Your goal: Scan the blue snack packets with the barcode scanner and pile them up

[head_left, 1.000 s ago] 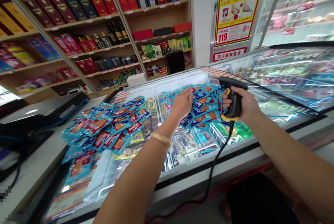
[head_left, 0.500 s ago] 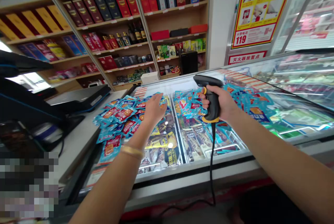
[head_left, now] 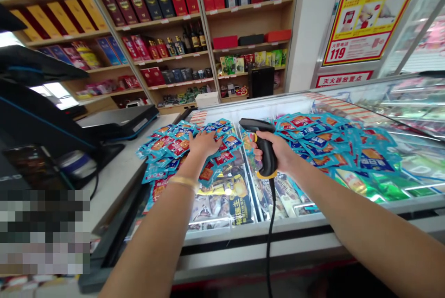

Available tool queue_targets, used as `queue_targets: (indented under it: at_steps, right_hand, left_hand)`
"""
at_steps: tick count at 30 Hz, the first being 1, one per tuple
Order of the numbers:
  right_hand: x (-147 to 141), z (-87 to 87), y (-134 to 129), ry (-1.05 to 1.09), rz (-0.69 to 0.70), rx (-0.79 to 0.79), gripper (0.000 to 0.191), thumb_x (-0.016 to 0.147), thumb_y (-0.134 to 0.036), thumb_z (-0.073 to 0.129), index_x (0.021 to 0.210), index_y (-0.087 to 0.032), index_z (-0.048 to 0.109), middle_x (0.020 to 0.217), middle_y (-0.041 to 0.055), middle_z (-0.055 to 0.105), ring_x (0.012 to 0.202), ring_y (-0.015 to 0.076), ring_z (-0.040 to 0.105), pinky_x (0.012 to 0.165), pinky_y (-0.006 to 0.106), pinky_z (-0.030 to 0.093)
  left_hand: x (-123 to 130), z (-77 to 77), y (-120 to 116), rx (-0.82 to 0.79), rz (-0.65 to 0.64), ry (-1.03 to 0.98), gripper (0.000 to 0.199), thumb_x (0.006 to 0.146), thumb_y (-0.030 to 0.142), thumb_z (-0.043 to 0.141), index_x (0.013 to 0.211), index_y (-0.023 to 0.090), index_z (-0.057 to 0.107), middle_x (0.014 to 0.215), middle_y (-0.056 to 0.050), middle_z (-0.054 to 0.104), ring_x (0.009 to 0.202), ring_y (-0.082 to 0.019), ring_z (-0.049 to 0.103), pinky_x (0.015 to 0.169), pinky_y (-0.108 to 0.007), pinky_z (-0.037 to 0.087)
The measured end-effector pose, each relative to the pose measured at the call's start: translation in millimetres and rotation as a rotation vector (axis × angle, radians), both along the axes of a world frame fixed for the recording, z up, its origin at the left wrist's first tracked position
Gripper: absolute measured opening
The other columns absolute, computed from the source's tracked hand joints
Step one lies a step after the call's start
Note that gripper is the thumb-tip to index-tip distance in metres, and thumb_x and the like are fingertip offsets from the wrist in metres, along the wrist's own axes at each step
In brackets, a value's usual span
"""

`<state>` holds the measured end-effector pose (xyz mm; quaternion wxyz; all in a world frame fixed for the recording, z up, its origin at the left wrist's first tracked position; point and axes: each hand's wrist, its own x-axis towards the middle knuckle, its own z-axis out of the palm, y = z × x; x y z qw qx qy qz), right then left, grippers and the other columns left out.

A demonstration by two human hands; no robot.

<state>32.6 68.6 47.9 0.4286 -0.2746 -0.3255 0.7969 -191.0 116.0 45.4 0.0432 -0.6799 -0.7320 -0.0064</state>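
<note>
While a right hand grips a black-and-yellow barcode scanner, its cable cut off below, a left hand, fingers spread, covers part of a heap of blue snack packets on a glass-topped freezer; whether it grasps any is unclear.

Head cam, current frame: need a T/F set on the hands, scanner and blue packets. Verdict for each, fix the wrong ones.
1. The right hand grips the black scanner. True.
2. The left hand is wrapped around the scanner too. False: it lies over the left pile of packets.
3. A cable runs down from the scanner's handle. True.
4. The bracelet is on the right wrist. False: it is on the left wrist.
5. A right pile of packets lies on the other side of the scanner. True.
</note>
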Motion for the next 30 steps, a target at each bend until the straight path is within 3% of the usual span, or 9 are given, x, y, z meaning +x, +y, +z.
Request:
queue_targets:
  at_steps: [4, 8, 12, 17, 24, 30]
  right_hand:
    - [2.0, -1.5, -1.5, -0.002, -0.004, -0.007, 0.015, 0.080, -0.030, 0.061, 0.075, -0.017, 0.056, 0.062, -0.0012, 0.052, 0.045, 0.0075, 0.042, 0.041, 0.019, 0.040]
    - [-0.6, -2.1, -3.5, 0.011, 0.029, 0.014, 0.014, 0.081, -0.029, 0.059, 0.075, -0.016, 0.057, 0.061, -0.0009, 0.052, 0.045, 0.0076, 0.043, 0.041, 0.019, 0.040]
    - [-2.5, -5.4, -3.9, -0.015, 0.028, 0.010, 0.014, 0.080, -0.028, 0.061, 0.073, -0.017, 0.055, 0.059, -0.0011, 0.051, 0.045, 0.0085, 0.044, 0.042, 0.020, 0.040]
    - [-3.4, -7.5, -2.7, -0.036, 0.033, 0.014, 0.015, 0.078, -0.029, 0.062, 0.074, -0.017, 0.055, 0.061, -0.0014, 0.051, 0.045, 0.0084, 0.044, 0.042, 0.020, 0.039]
    - [-3.8, -4.5, -5.2, -0.026, 0.048, 0.009, 0.013, 0.080, -0.028, 0.059, 0.074, -0.017, 0.054, 0.059, -0.0014, 0.051, 0.045, 0.0079, 0.043, 0.043, 0.020, 0.039]
    - [-3.0, -5.8, -5.1, -0.040, 0.055, 0.041, 0.015, 0.079, -0.029, 0.062, 0.073, -0.018, 0.053, 0.060, -0.0018, 0.050, 0.045, 0.0078, 0.043, 0.043, 0.020, 0.039]
  left_hand:
    - [2.0, 1.3, -13.9, -0.021, -0.070, 0.019, 0.052, 0.092, 0.053, 0.035, 0.131, 0.026, 0.057, 0.135, -0.014, 0.058, 0.125, -0.035, 0.052, 0.109, -0.062, 0.024]
    - [4.0, -1.2, -33.3, 0.013, -0.133, -0.023, 0.045, 0.093, 0.043, 0.040, 0.133, 0.027, 0.055, 0.131, -0.010, 0.062, 0.118, -0.032, 0.058, 0.107, -0.055, 0.033]
    - [6.0, -4.9, -46.3, 0.130, -0.141, -0.065, 0.044, 0.092, 0.034, 0.045, 0.134, 0.025, 0.054, 0.128, -0.008, 0.064, 0.117, -0.027, 0.059, 0.104, -0.041, 0.040]
    - [5.0, -5.1, -50.3, 0.164, -0.183, -0.161, 0.043, 0.090, 0.037, 0.050, 0.129, 0.022, 0.057, 0.133, -0.009, 0.060, 0.121, -0.026, 0.057, 0.103, -0.036, 0.042]
    - [5.4, 0.6, -51.3, 0.151, -0.088, -0.199, 0.034, 0.093, 0.028, 0.038, 0.112, 0.021, 0.066, 0.106, -0.010, 0.072, 0.100, -0.028, 0.067, 0.085, -0.035, 0.050]
    - [2.0, 1.6, -49.9, 0.249, -0.053, -0.269, 0.035, 0.094, 0.025, 0.035, 0.103, 0.017, 0.067, 0.100, -0.012, 0.072, 0.098, -0.027, 0.067, 0.085, -0.033, 0.048]
